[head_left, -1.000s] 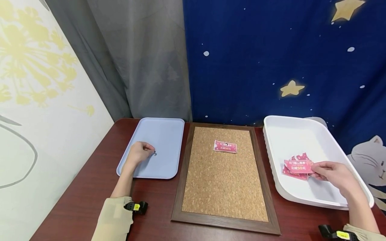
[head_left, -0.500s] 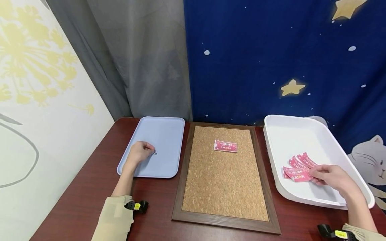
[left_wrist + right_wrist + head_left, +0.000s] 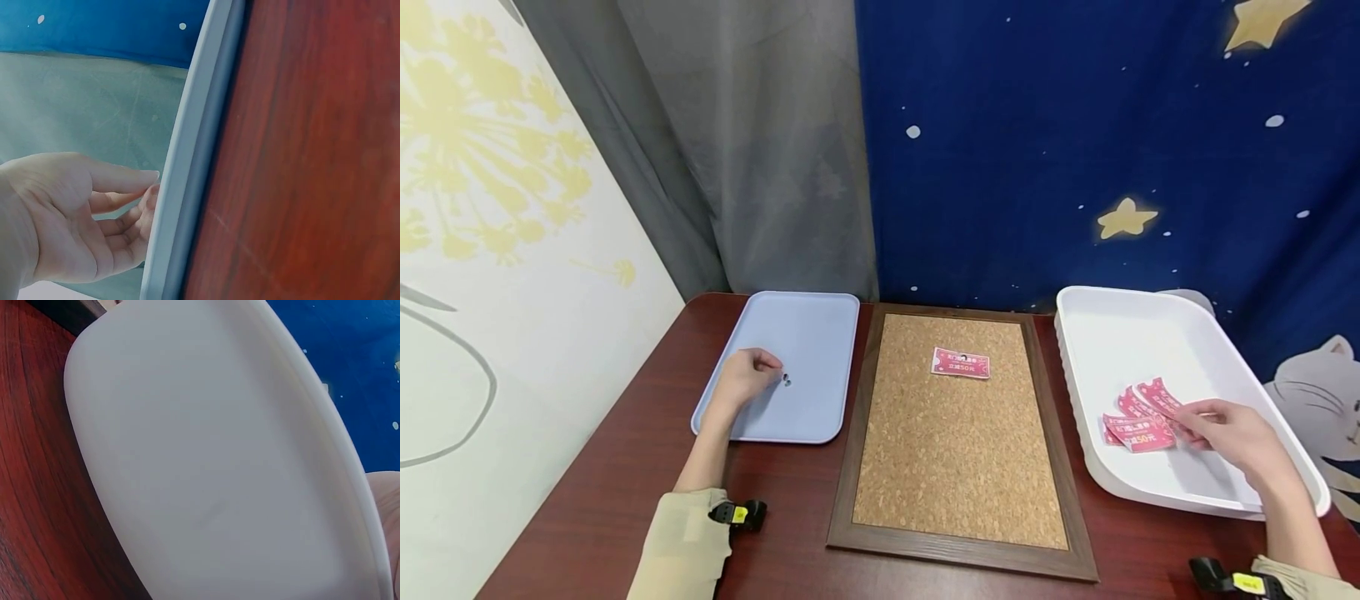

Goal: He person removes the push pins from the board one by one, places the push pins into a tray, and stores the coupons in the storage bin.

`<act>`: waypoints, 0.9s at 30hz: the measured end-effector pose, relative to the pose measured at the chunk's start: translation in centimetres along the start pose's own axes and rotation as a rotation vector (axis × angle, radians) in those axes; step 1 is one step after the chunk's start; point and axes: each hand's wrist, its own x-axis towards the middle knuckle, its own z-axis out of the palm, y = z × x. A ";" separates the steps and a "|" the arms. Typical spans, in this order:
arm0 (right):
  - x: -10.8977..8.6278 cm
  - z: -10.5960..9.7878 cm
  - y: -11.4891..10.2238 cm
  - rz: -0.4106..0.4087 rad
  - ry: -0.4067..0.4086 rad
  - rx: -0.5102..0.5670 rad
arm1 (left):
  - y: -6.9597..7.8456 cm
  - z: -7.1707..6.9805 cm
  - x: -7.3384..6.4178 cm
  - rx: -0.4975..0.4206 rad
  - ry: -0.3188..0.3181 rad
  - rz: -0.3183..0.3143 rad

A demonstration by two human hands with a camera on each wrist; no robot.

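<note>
Over the pale blue tray [image 3: 808, 333] at the left, my left hand [image 3: 745, 379] has its thumb and fingers curled together. Beside its fingertips lie tiny dark pieces [image 3: 787, 382], too small to identify. In the left wrist view the tray's rim [image 3: 187, 144] hides the fingertips of that hand [image 3: 81, 219], so whether they pinch one of the pieces is unclear. At the right, my right hand [image 3: 1228, 433] pinches the right end of a pink coupon [image 3: 1159, 397] fanned among several pink coupons [image 3: 1138, 433] in the white bin. The right wrist view shows only a sliver of this hand [image 3: 386, 512].
Between the two containers lies a wood-framed corkboard [image 3: 962, 450], with one pink coupon [image 3: 961, 364] near its top bearing a dark dot. The white bin [image 3: 1150, 325] has raised walls. Everything stands on a reddish-brown table [image 3: 587, 500] before curtains [image 3: 970, 167].
The right hand has lowered the coupon it held onto the others, which now lie fanned, and moved to the upper-right one. The left hand has drawn slightly left from the dark pieces.
</note>
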 end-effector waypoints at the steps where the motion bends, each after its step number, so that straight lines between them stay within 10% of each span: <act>1: -0.1 0.0 -0.1 0.003 0.009 0.003 | 0.0 -0.1 0.0 0.000 0.009 0.007; 27: -2.2 2.6 -4.8 -0.264 0.183 0.057 | 3.7 0.3 -1.7 -0.111 -0.017 0.164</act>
